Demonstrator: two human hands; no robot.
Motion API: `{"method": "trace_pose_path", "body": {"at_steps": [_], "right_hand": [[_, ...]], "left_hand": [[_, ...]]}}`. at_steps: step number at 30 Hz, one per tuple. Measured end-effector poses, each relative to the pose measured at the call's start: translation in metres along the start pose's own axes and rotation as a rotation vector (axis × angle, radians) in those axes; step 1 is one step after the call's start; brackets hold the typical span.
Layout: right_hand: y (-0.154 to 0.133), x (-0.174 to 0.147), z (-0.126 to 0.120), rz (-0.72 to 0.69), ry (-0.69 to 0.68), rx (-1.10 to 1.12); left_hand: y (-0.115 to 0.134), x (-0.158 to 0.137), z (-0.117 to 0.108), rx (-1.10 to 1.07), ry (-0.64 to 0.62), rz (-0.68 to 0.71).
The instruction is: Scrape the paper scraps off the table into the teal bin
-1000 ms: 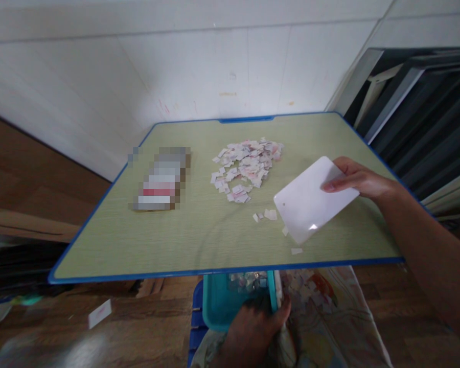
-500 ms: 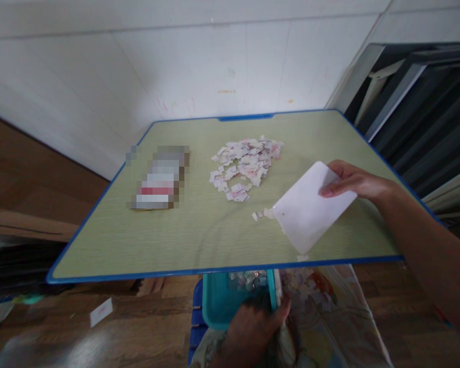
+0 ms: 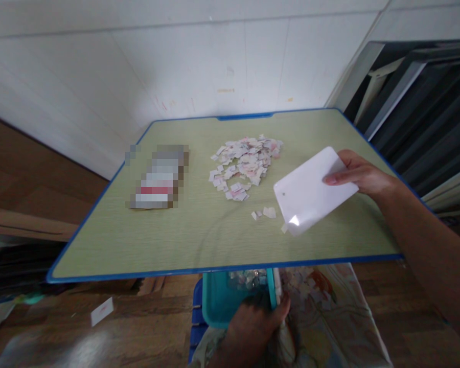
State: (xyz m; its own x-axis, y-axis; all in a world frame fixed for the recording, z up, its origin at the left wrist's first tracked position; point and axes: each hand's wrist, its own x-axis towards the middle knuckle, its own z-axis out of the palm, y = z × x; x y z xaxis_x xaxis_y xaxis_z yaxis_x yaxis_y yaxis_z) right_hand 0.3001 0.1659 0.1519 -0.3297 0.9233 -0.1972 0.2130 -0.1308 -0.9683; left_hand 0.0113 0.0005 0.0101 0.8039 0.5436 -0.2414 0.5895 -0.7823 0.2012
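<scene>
Against a white wall (image 3: 199,66), the bench (image 3: 138,240) bears paper scraps (image 3: 249,153), seemingly being swept with the white board (image 3: 310,197) clamped beside them by the right hand (image 3: 358,173), calling next for a low edge; whether the fingers of the left hand (image 3: 251,327) grip is unclear.

The right hand (image 3: 348,171) is seen bare, and the right forearm (image 3: 421,230) is likewise uncovered, tapered smoothly toward the wrist and cut off by the edge of the view. A rounded tip is shown on the right thumb (image 3: 335,179). The left hand (image 3: 253,327) is also bare (its fingers are partly lost in shadow). Beside it, pale fabric (image 3: 207,347) is glimpsed; whether it is worn cannot be told.
</scene>
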Motion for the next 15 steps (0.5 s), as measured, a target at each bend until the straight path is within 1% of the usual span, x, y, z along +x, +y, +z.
{"method": "trace_pose_path", "body": {"at_steps": [2, 6, 10, 12, 15], "right_hand": [[-0.0007, 0.0021, 0.0026, -0.019, 0.056, 0.02], [-0.0017, 0.0053, 0.0066, -0.025, 0.075, 0.011], [-0.0019, 0.0052, 0.0055, -0.001, 0.11, -0.041], [-0.0024, 0.0044, 0.0042, 0.029, 0.087, -0.069], [-0.0037, 0.003, 0.0038, 0.095, -0.001, -0.093]], "left_hand": [[-0.0001, -0.0002, 0.0001, -0.001, -0.001, -0.003], [-0.0005, -0.0004, -0.0013, -0.021, 0.002, 0.027], [-0.0008, -0.0001, -0.0019, -0.01, -0.009, 0.021], [-0.0008, -0.0002, -0.0008, -0.01, 0.003, 0.027], [-0.0004, -0.0006, 0.0005, -0.006, 0.023, 0.026]]}}
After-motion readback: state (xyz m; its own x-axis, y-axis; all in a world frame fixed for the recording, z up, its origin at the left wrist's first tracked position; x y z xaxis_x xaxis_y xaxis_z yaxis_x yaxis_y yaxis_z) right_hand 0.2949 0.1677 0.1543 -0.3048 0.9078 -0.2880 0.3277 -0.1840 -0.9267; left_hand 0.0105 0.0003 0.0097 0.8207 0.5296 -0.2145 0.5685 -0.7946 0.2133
